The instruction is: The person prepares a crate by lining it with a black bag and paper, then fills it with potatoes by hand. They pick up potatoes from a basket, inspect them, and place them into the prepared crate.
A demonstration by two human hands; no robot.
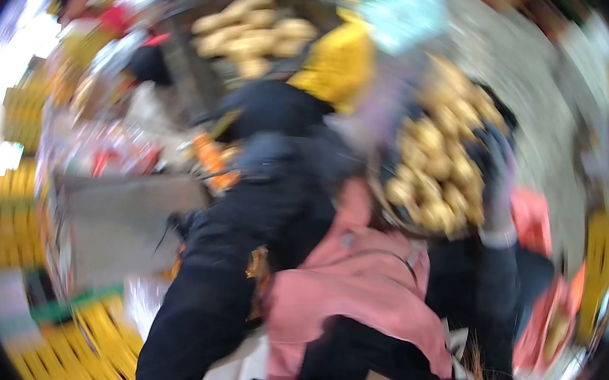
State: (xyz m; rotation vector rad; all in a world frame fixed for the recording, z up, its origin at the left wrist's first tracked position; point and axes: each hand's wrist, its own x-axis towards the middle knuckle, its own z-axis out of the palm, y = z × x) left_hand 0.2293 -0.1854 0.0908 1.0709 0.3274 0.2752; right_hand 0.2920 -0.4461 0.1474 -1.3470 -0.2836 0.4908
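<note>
A round, dark-lined basket (383, 211) full of potatoes (435, 166) is held up in front of my pink apron (361, 287). My right hand (497, 172), in a grey-lavender glove, is at the basket's right side, its fingers curled over the edge against the potatoes. My left hand (374, 116), also gloved, is at the basket's left side. Motion blur smears it, and its fingers cannot be made out.
A dark crate (180, 68) with more potatoes (250, 31) stands ahead, left of a yellow bag (339, 61). A grey box (121, 227) and yellow crates (5, 216) are at left. Grey floor (540, 103) shows at right.
</note>
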